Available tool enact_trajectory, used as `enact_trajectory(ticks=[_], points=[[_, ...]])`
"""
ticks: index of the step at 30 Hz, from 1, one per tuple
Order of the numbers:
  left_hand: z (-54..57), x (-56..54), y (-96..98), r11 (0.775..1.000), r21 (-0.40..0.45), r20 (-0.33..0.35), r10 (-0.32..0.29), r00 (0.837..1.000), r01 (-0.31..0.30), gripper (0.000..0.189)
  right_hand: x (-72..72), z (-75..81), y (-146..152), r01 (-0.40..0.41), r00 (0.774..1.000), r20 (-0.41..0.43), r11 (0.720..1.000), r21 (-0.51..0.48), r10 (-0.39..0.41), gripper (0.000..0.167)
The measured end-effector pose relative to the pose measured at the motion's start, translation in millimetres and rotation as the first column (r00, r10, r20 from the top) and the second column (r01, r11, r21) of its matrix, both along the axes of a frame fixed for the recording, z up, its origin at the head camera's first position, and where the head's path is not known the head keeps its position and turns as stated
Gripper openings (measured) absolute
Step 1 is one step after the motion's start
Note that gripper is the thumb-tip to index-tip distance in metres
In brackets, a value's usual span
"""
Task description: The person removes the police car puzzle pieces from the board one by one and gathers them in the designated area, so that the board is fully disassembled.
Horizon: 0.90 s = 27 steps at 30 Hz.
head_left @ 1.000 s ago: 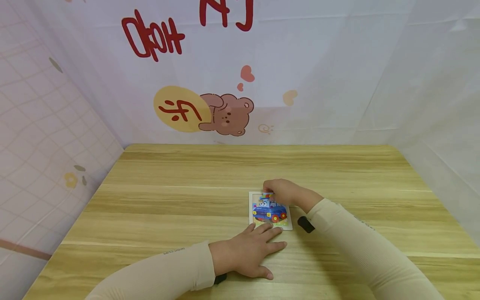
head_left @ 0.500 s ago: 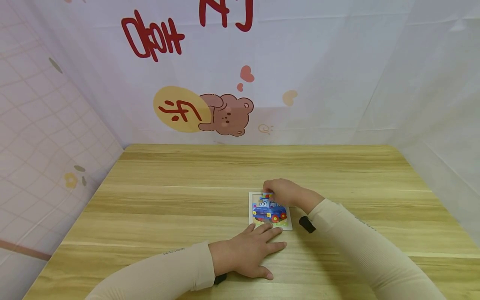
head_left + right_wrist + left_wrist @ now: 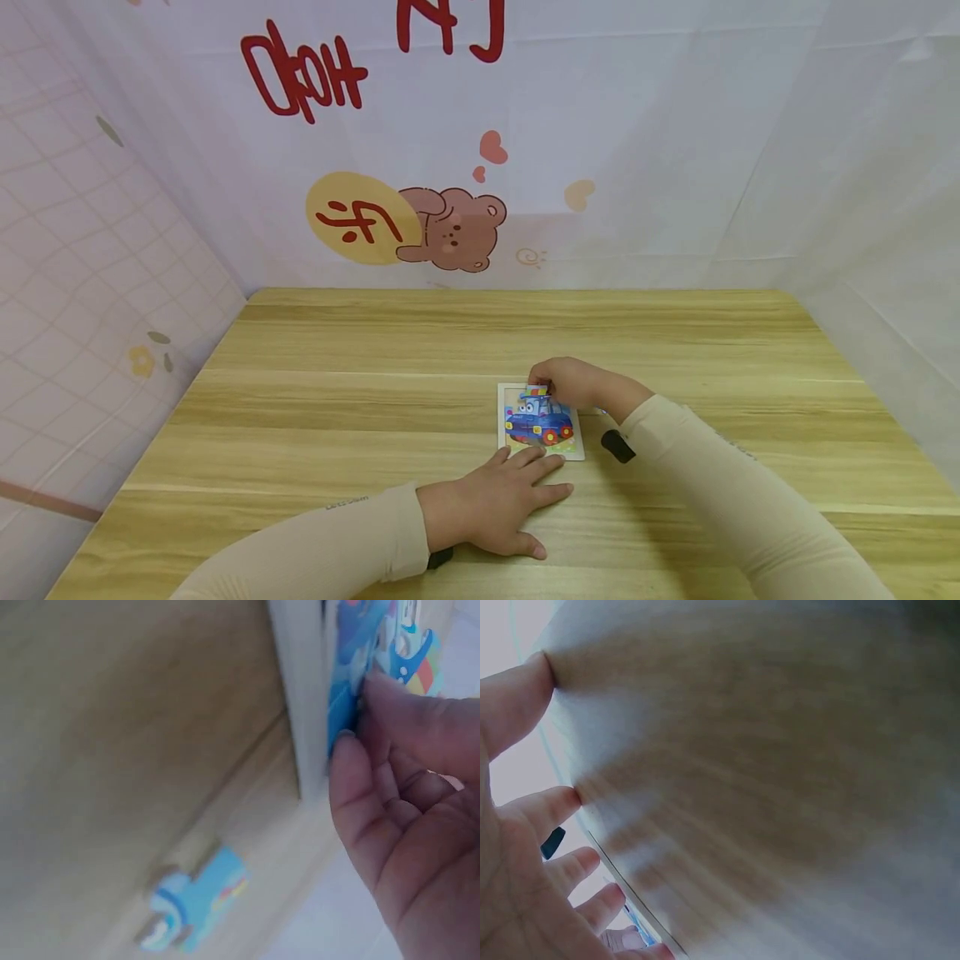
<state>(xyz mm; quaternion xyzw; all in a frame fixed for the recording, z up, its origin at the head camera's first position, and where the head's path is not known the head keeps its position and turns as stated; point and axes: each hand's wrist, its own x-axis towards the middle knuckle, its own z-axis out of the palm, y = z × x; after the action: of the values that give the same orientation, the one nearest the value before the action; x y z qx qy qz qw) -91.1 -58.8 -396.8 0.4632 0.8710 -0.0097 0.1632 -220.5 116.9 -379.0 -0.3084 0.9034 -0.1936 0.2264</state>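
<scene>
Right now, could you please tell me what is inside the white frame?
Puzzle pieces showing a blue car with red wheels. The right hand hides the upper-right corner in the head view; anything beneath the pieces is covered.

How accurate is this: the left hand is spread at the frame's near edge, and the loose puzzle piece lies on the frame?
Not quite: the loose puzzle piece lies on the table, apart from the frame, as the right wrist view shows.
</scene>
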Motion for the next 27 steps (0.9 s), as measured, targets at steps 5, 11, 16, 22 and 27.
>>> enact_trajectory(ticks=[5, 11, 16, 22, 27], points=[[-1.1, -0.1, 0.5, 1.000, -0.002, -0.003, 0.001, 1.000, -0.001, 0.072, 0.1, -3.8, 2.5, -0.004, 1.000, -0.004, 1.000, -0.012, 0.004, 0.025], [0.0, 0.4, -0.2, 1.000, -0.004, -0.006, -0.001, 1.000, 0.001, 0.072, -0.9, -5.8, 5.1, 0.000, 1.000, 0.023, 0.999, -0.046, 0.001, 0.018], [0.7, 0.6, -0.5, 1.000, -0.008, -0.006, -0.002, 1.000, 0.002, 0.073, -0.9, -7.9, 4.3, 0.027, 0.998, 0.050, 0.996, -0.080, -0.023, 0.008], [-0.1, 0.4, -1.2, 1.000, -0.004, -0.018, -0.012, 1.000, 0.012, 0.072, 0.1, -9.9, 1.5, 0.055, 0.997, 0.050, 0.994, -0.093, -0.050, 0.007], [-0.7, 0.5, -1.1, 1.000, -0.001, -0.013, -0.010, 1.000, 0.010, 0.072, -0.2, -10.0, 1.3, 0.037, 0.998, 0.046, 0.995, -0.093, -0.033, 0.006]])
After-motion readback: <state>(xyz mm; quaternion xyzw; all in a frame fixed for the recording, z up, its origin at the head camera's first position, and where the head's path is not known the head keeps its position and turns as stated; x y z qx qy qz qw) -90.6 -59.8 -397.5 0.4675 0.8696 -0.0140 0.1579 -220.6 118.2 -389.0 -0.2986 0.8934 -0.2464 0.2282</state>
